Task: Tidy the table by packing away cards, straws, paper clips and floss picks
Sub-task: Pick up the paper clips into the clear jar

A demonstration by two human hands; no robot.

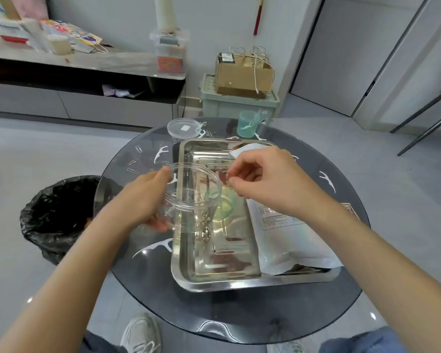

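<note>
One clear jar in left hand, over tray

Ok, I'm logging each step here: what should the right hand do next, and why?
Probably move over the mouth of the clear jar and let go. The right hand pinches a small item, maybe one of the paper clips strewn on the table, just beside the open rim; the left hand holds the jar above the tray.

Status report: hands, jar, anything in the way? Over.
Left hand grips clear jar over tray edge. Right hand pinched above jar mouth, contents unclear. Paper clips, floss picks loose on table. Nothing blocking.
</note>
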